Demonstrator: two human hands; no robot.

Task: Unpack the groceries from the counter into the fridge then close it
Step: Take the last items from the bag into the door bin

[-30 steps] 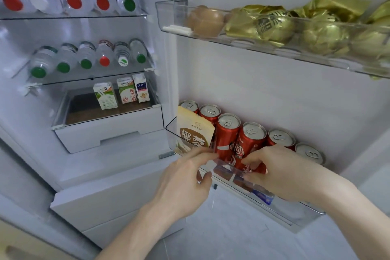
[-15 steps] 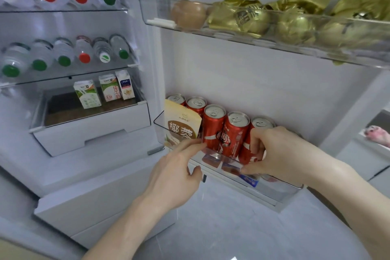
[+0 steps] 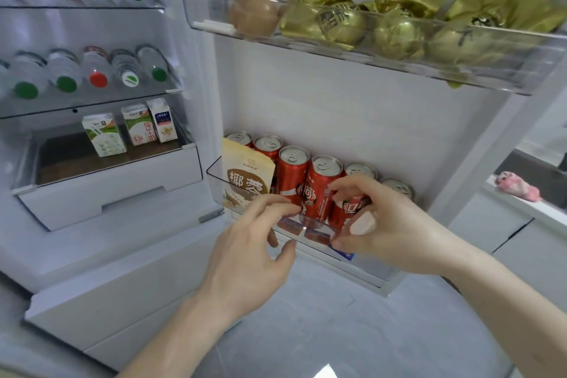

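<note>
The fridge door's lower clear bin [image 3: 215,184] holds a row of several red cola cans [image 3: 292,176] and a beige pouch [image 3: 245,173] at its left end. My right hand [image 3: 395,230] reaches over the bin's front wall, its fingers curled round one red can [image 3: 348,209] in the middle of the row. My left hand [image 3: 254,245] is in front of the bin below the pouch. Its straight fingertips touch the clear front wall and hold nothing.
The upper door bin [image 3: 211,14] carries an egg [image 3: 254,14] and gold-wrapped packs [image 3: 337,24]. Inside the fridge, bottles [image 3: 95,77] lie on two glass shelves and three small cartons [image 3: 104,135] stand above a white drawer [image 3: 107,187]. A pink thing [image 3: 518,189] lies on the counter at right.
My right hand has slid left along the row from the cans at the right end and now curls round a middle can. My left hand has stayed at the bin's front.
</note>
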